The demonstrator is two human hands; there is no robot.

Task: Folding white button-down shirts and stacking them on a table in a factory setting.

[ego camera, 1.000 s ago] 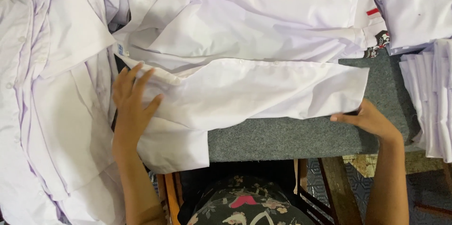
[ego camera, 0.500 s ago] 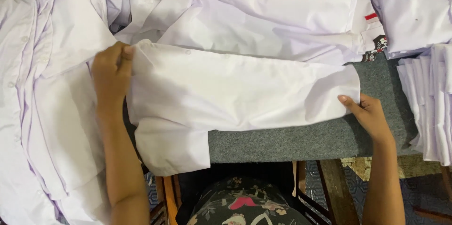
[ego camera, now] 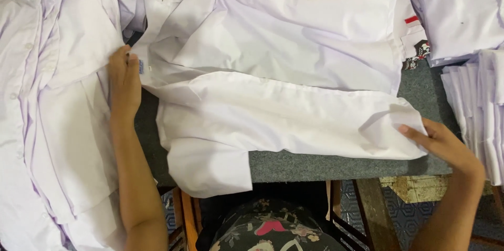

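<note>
Left hand [ego camera: 125,80] shifted up to white shirt [ego camera: 283,88] collar, fingers pinching it; right hand [ego camera: 438,143] fingers gripping hem. Body spread on desk [ego camera: 325,164]; sleeve nearest wearer still unfolded.

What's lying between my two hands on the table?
In the head view, the folded white shirt spans from the left hand to the right hand.

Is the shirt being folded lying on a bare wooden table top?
No, the white shirt lies on a grey felt-like table cover, with the left hand and right hand on its ends.
</note>
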